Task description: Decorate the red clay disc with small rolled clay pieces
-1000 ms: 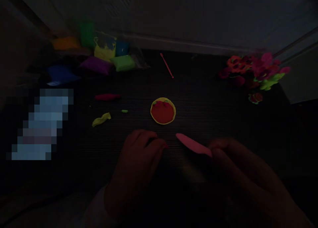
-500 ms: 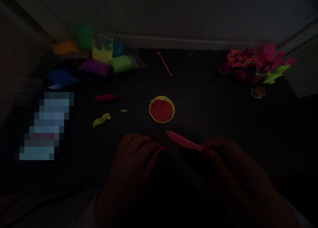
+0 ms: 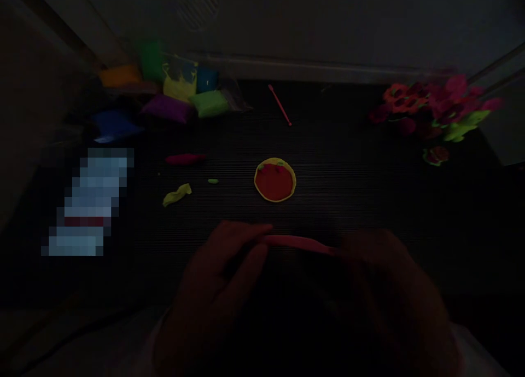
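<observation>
Pink knife (image 3: 297,242): between the grips, blade pointing left
Right grip (image 3: 338,251): closed around the knife's handle end, deep in shadow
Left grip (image 3: 264,238): finger and thumb at the blade tip; whether they pinch anything, cannot tell
Red disc (image 3: 274,182): yellow-rimmed, on the dark surface (image 3: 336,174), just beyond the blade
Bright packets (image 3: 210,103): beyond the left grip
Colourful flowers (image 3: 453,100): beyond the right grip

Left sleeve (image 3: 151,341): pale, cuff at wrist of left hand (image 3: 215,276). Right sleeve (image 3: 473,351): also pale; fabric detail too dark.
</observation>
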Action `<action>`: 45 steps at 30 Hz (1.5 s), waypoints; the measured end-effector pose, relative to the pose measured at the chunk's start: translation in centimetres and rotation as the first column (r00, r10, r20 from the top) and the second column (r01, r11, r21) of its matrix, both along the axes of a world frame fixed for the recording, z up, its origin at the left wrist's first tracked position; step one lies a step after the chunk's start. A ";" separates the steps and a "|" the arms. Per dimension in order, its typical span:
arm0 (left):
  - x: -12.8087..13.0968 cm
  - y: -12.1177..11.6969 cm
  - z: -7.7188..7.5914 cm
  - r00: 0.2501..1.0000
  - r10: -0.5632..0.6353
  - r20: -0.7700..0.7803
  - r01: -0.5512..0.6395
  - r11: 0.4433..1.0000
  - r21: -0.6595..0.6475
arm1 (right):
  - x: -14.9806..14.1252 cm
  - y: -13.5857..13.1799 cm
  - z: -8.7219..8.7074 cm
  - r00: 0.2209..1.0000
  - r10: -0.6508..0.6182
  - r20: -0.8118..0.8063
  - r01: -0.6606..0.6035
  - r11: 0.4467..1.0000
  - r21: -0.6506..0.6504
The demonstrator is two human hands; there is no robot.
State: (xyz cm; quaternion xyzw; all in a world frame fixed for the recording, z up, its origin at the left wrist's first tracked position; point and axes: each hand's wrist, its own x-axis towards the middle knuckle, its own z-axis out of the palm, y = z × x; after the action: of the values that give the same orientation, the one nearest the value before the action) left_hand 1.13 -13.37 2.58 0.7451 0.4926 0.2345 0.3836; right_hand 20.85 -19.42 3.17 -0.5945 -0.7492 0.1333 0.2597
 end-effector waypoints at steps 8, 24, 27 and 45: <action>0.9 0.4 1.4 0.985 0.030 0.169 0.032 0.934 -0.356 | -0.8 -0.4 0.5 0.982 -0.081 -0.168 0.051 0.983 -0.176; 0.4 0.8 -1.5 0.921 -0.076 -0.383 0.184 0.950 0.254 | 0.8 0.4 -2.1 0.954 0.216 0.207 -0.228 0.973 0.035; 0.4 0.4 -2.0 0.879 -0.085 -0.469 0.226 0.941 0.253 | 0.9 0.0 -2.4 0.945 0.237 0.225 -0.248 0.969 0.021; -0.2 -0.4 -2.4 0.899 -0.013 -0.438 0.234 0.860 0.454 | 0.7 0.2 -2.2 0.904 0.271 0.332 -0.296 0.955 0.028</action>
State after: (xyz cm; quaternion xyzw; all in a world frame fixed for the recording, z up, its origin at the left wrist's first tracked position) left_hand 0.95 -13.80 0.14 0.8817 0.4364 0.1612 0.0789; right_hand 21.51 -19.19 0.94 -0.4824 -0.8647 0.0408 0.1339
